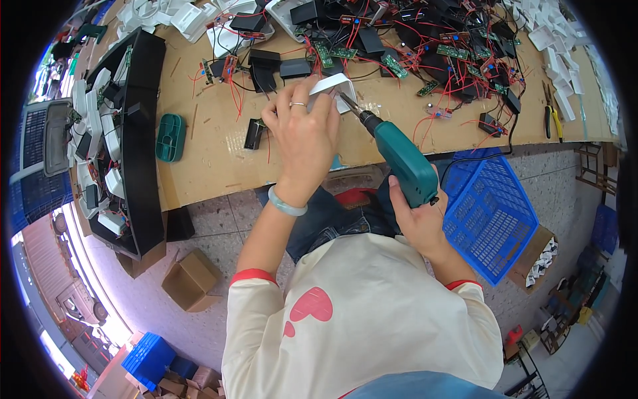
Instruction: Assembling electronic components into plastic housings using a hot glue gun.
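Observation:
My right hand (420, 218) is wrapped round the grip of a green corded electric screwdriver (404, 158). Its bit points up and left into a white plastic housing (340, 82) at the near part of the table. My left hand (300, 136), with a ring and a pale bangle, grips that housing between its fingers; the fingers partly hide it. Just left of this hand lies a small black part (253, 133) with a thin red wire. Farther left sits a green divided tray (171, 137).
Green circuit boards with red wires and black cases (452, 56) pile up at the back. Pliers (552, 120) lie at the right. A black bin (143, 166) of white housings stands left; a blue crate (492, 216) is below the table's right edge. The screwdriver's cord (485, 154) runs right.

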Tool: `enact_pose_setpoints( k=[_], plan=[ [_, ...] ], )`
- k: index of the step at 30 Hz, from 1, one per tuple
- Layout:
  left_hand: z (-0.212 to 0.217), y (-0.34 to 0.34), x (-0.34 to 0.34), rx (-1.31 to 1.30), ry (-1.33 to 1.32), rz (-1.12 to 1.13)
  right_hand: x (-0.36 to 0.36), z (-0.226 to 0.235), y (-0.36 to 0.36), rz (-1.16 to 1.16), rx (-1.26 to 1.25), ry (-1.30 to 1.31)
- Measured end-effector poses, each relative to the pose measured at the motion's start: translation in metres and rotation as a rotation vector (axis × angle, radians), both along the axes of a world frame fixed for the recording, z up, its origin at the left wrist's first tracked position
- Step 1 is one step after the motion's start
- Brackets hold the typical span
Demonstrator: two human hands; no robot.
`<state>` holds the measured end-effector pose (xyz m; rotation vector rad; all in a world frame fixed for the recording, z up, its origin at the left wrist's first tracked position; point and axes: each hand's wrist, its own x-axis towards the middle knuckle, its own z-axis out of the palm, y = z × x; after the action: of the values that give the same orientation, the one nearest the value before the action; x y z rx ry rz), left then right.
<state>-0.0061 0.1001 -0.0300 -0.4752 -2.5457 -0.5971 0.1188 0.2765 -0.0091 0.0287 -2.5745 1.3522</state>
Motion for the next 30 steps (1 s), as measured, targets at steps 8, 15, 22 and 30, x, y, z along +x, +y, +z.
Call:
enact_pose_setpoints(
  k=[8, 15, 22, 30],
  plan=[
    [0.0, 0.0, 0.0, 0.009, -0.004, -0.001, 0.0, 0.0, 0.001, 0.006, -0.026, 0.008],
    [-0.001, -0.001, 0.0, 0.009, -0.003, -0.004, 0.003, 0.003, 0.0, -0.034, -0.09, -0.047],
    [-0.001, -0.001, -0.001, 0.018, 0.005, -0.007, 0.006, 0.002, 0.0, -0.033, -0.082, -0.05],
    [-0.001, -0.001, 0.0, 0.01, 0.005, 0.0, 0.014, -0.004, 0.006, -0.037, -0.089, -0.079]
  ],
)
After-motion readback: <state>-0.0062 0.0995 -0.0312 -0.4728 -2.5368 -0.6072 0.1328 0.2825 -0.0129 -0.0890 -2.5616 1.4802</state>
